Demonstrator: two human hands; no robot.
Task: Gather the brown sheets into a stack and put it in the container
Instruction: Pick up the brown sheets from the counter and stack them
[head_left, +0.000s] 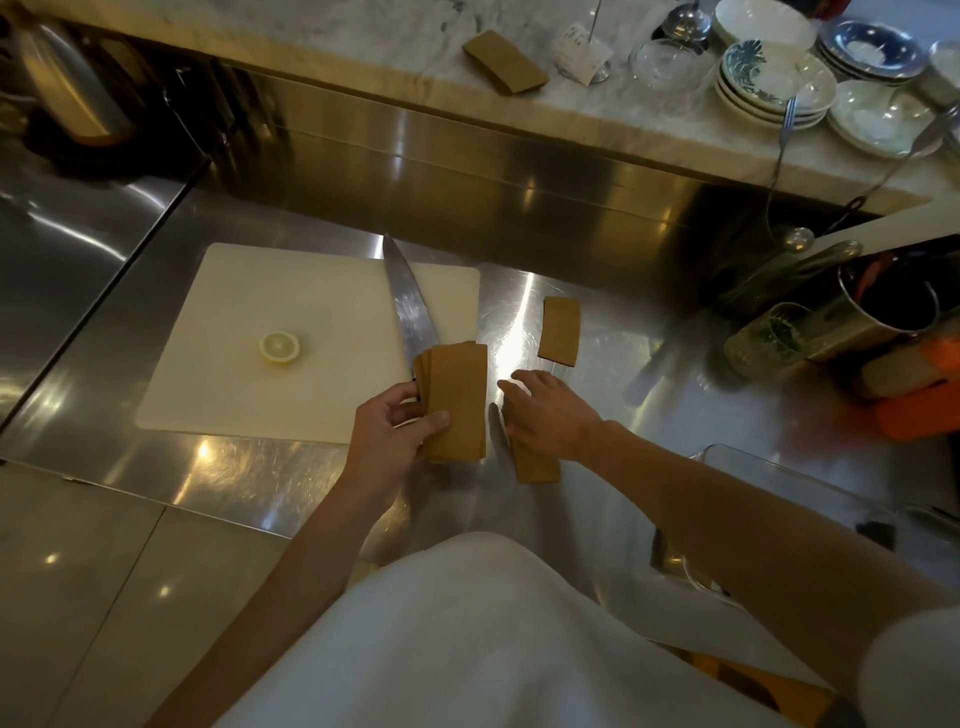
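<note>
My left hand (390, 435) grips a fanned stack of brown sheets (457, 395) over the steel counter, thumb on top. My right hand (545, 410) lies flat with fingers spread on another brown sheet (537, 465) just right of the stack. A third loose brown sheet (560, 331) lies farther back on the counter. One more brown sheet (505, 62) rests on the marble ledge at the back. A clear plastic container (769, 480) sits at the right, partly hidden by my right forearm.
A white cutting board (270, 384) holds a lemon half (279, 346) and a large knife (408, 304), its handle under the stack. Stacked bowls and plates (774, 83) stand on the ledge at back right. Metal cups and utensils (883, 306) crowd the right side.
</note>
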